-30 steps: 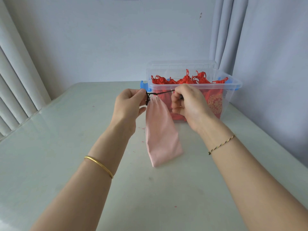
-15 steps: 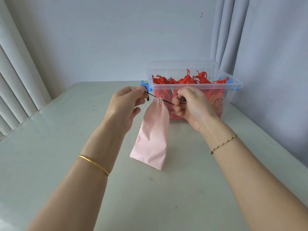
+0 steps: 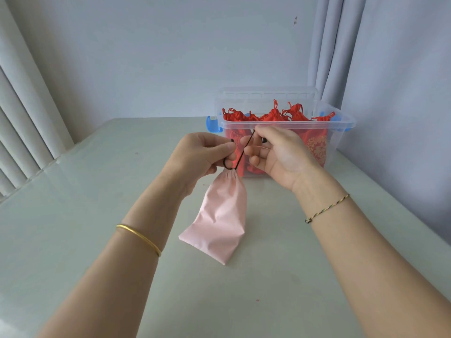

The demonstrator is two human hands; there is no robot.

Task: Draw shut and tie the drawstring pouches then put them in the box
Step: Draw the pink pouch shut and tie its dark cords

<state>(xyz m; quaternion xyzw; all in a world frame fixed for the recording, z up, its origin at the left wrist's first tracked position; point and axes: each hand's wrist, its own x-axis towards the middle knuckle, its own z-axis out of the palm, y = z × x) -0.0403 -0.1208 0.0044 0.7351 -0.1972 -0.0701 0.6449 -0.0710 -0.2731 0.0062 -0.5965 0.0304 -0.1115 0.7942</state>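
Our left hand (image 3: 202,152) and right hand (image 3: 278,154) each pinch the thin black drawstring (image 3: 244,149); the pink fabric pouch (image 3: 219,215) hangs just below, slanting down-left.

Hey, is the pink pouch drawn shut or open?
Shut: the pouch is bunched tight at its top, where the cord leaves it. Knotted or not, cannot tell.

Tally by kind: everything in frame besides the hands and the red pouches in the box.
Pink pouch: 1
Clear box: 1
Gold bangle: 1
Braided bracelet: 1
Total: 4
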